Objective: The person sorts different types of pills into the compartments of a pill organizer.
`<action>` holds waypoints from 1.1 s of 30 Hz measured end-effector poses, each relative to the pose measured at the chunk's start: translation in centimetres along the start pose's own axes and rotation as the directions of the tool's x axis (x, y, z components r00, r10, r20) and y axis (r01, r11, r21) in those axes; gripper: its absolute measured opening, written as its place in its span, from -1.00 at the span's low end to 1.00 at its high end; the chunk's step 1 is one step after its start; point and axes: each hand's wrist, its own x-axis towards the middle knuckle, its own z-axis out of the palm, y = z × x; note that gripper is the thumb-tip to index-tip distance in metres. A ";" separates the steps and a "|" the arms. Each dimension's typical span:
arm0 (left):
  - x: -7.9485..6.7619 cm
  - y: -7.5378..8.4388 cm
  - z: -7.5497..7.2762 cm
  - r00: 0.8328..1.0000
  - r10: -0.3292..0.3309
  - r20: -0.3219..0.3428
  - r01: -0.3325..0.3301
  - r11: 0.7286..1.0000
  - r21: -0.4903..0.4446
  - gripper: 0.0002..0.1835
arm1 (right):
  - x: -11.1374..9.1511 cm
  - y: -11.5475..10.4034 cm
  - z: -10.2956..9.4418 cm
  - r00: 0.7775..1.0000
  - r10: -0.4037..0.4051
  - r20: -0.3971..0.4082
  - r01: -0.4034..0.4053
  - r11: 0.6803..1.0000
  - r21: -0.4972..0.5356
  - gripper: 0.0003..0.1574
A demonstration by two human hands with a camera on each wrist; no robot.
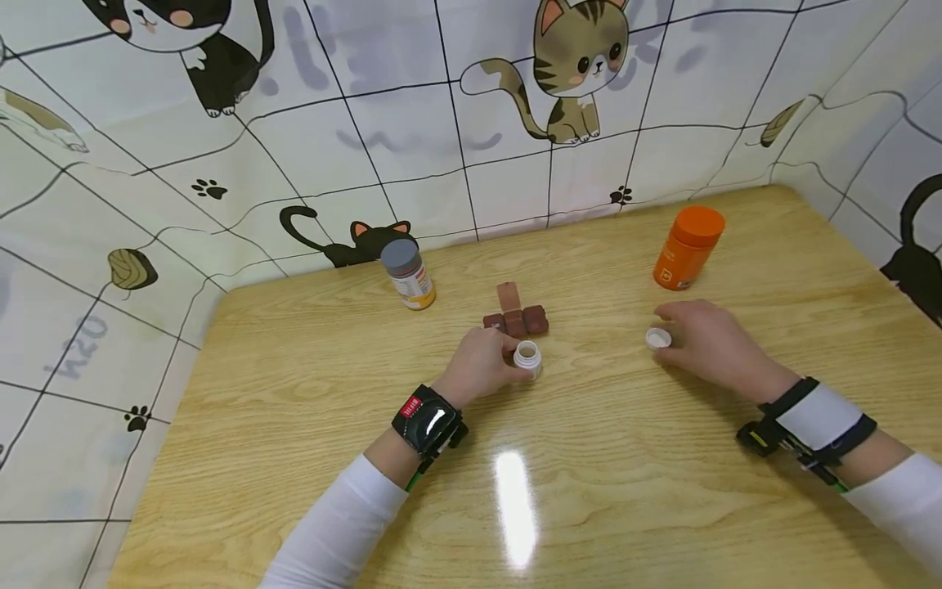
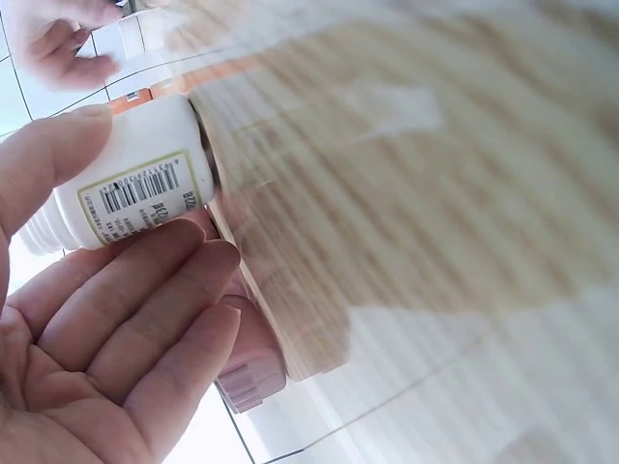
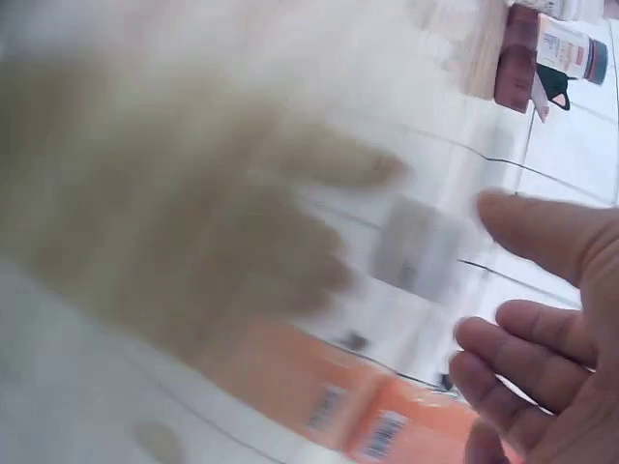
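My left hand (image 1: pixel 482 364) pinches a small white pill bottle (image 1: pixel 527 366) between thumb and fingers. It stands uncapped on the table, and its barcode label shows in the left wrist view. Just behind it lies a brown pill organizer (image 1: pixel 515 321) with several compartments and one flap folded back. At the right, my right hand (image 1: pixel 706 345) is around a small white cap (image 1: pixel 658 338) on the table. In the right wrist view the blurred cap (image 3: pixel 421 246) appears apart from the thumb (image 3: pixel 542 237) and loosely bent fingers.
An orange bottle (image 1: pixel 688 249) with an orange lid stands behind my right hand. Toward the back left is a white bottle (image 1: pixel 408 276) with a grey lid. A cat-patterned curtain (image 1: pixel 397 155) borders the glossy wooden table (image 1: pixel 589 474).
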 end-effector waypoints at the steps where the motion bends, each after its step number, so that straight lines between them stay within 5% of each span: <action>1: 0.0 0.0 0.0 1.000 -0.002 0.001 0.002 1.000 -0.001 -0.79 | 0.1 -0.5 -0.2 1.000 -0.011 -0.016 0.011 1.000 0.000 -0.40; 6: -0.1 -0.1 0.0 1.000 -0.010 -0.006 0.010 1.000 0.001 -0.79 | 1.3 -5.1 -0.4 0.994 -0.110 0.016 0.108 0.988 0.107 -0.33; 12: -0.2 -0.2 0.0 1.000 -0.012 0.002 0.012 1.000 -0.021 -0.79 | 3.5 -9.1 2.4 0.970 -0.206 0.126 0.152 0.926 0.345 -0.45; 18: -0.2 0.0 0.0 1.000 0.018 -0.001 -0.018 0.999 -0.030 -0.77 | 4.6 -10.0 4.9 0.966 -0.236 0.106 0.168 0.885 0.435 -0.56; 27: -0.3 -0.1 -0.3 1.000 0.024 0.009 -0.024 0.999 -0.041 -0.77 | 4.9 -10.0 5.8 0.972 -0.220 0.078 0.161 0.875 0.457 -0.66; 33: -0.3 -1.1 -3.5 0.991 -0.030 -0.129 0.023 0.998 -0.055 -0.63 | 5.1 -9.9 5.9 0.967 -0.234 0.103 0.166 0.879 0.446 -0.65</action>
